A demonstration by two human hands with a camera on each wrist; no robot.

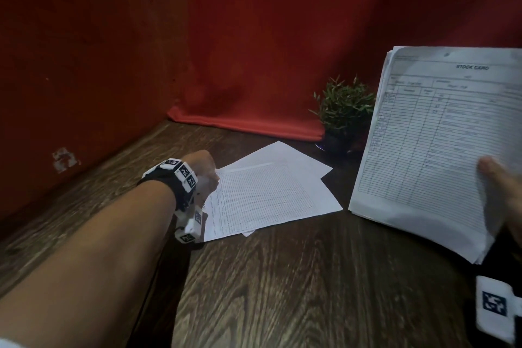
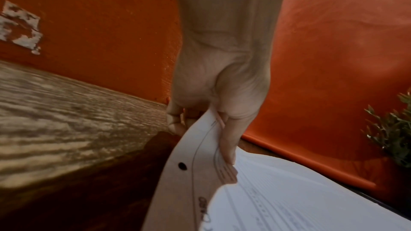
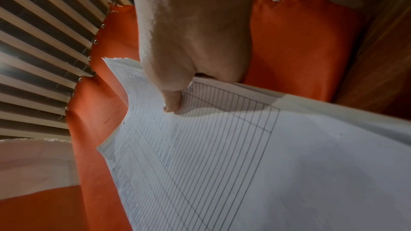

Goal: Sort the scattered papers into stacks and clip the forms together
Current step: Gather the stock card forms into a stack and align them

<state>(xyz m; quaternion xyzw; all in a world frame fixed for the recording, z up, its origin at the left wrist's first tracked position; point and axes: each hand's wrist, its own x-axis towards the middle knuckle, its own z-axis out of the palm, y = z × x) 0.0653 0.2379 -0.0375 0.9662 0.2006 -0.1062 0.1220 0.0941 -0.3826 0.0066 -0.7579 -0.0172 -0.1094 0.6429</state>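
Note:
Two or three ruled forms (image 1: 271, 192) lie overlapped on the wooden table (image 1: 282, 291) near its middle. My left hand (image 1: 206, 172) pinches the left edge of the top form (image 2: 200, 164), thumb over it and fingers under, and that edge curls up off the table. My right hand (image 1: 500, 186) holds up a thick stack of stock-card forms (image 1: 440, 144) at the right, with the thumb (image 3: 171, 101) pressed on the top sheet (image 3: 222, 164) and the fingers hidden behind.
A small potted plant (image 1: 343, 113) stands at the back, between the loose forms and the held stack. Red walls and a red cloth (image 1: 245, 124) close off the left and back. No clip shows.

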